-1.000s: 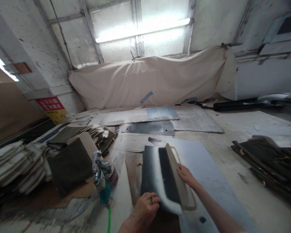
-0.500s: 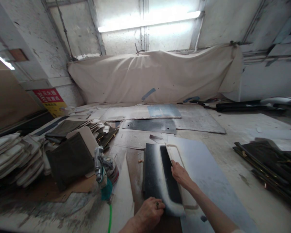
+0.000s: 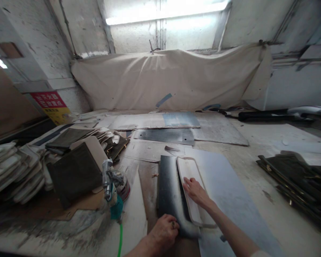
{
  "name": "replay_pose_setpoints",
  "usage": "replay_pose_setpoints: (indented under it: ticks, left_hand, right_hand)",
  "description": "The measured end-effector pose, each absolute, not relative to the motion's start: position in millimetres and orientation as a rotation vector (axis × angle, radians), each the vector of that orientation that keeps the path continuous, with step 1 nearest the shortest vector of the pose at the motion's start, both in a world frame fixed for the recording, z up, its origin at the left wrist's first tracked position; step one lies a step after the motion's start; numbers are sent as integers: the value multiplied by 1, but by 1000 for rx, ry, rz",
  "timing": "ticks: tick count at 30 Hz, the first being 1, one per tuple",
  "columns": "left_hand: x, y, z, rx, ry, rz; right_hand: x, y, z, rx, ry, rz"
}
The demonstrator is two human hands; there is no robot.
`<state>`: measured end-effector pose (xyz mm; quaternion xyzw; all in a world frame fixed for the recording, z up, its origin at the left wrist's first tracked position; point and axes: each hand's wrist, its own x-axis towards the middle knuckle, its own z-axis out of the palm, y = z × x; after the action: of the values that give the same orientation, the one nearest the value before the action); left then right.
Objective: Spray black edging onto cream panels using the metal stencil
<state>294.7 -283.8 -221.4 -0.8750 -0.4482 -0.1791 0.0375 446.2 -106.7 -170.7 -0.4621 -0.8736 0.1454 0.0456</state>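
Observation:
A dark panel (image 3: pixel 167 192) with a whitish sprayed band lies on the table in front of me. Over its right part rests a pale long frame-like piece (image 3: pixel 196 210) with rounded corners. My right hand (image 3: pixel 195 191) lies on this piece near its upper middle, fingers spread. My left hand (image 3: pixel 166 226), with a ring on one finger, is closed on the lower left edge of the dark panel. A light grey-blue sheet (image 3: pixel 230 200) lies under the pale piece and extends to the right.
A spray gun (image 3: pixel 107 180) with a green hose stands left, beside a round can (image 3: pixel 125 189). Stacked pale pieces (image 3: pixel 5 171) and dark fabric pieces (image 3: pixel 75 173) lie at far left. More dark pieces (image 3: pixel 296 178) are stacked right. A cloth (image 3: pixel 163 82) hangs behind.
The pale piece has moved left and now covers most of the dark panel's inner area. My right hand has shifted slightly left and opened onto its surface. The view has tilted slightly.

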Motion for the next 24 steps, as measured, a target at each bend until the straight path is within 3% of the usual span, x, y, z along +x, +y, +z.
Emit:
replay_pose_setpoints:
  ticks: [8,18,24]
  left_hand:
    - [300,-280,-218,-2656,-1370,-728]
    - [312,-288,-190,-2771,-1582,-306]
    - [356,-262,-173,-2578,-1861,-410]
  right_hand:
    - [445,-114,-184,-1395,-2677,364]
    - [458,-119,-186,-1307,-2693,419]
    - [466,-117,-185,-1256,-2701,443]
